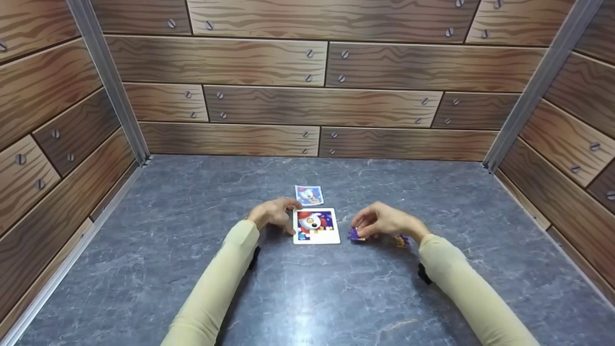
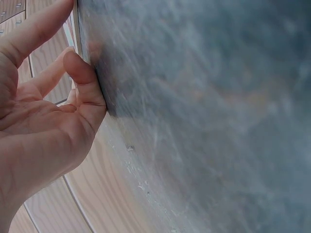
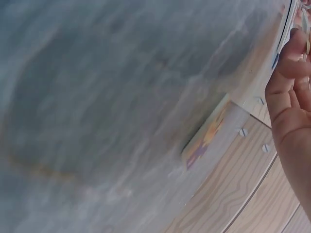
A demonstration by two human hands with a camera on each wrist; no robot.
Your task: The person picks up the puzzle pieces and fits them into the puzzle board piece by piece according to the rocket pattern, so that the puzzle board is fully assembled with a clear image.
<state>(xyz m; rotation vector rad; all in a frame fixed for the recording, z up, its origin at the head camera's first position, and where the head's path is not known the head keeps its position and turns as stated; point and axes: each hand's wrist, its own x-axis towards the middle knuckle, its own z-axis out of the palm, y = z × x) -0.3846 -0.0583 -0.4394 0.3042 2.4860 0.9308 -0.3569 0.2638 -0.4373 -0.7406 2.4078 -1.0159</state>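
Note:
A white-framed puzzle board (image 1: 337, 230) lies flat in the head view, with a cartoon white dog in red and a bare white patch at its lower right. My left hand (image 1: 275, 214) rests at the board's left side, thumb and forefinger spread along that edge. To the right of the board, my right hand (image 1: 382, 220) pinches a purple puzzle piece (image 1: 354, 235) just over the table. Another puzzle piece (image 1: 401, 240), purple and yellow, lies under the right wrist; in the right wrist view this loose piece (image 3: 206, 136) is seen from its side.
Just beyond the board lies a small picture card (image 1: 308, 195) with a similar dog. The grey marbled table (image 1: 307, 288) is enclosed by wood-patterned walls (image 1: 264, 103) at the back and both sides, with metal posts in the corners.

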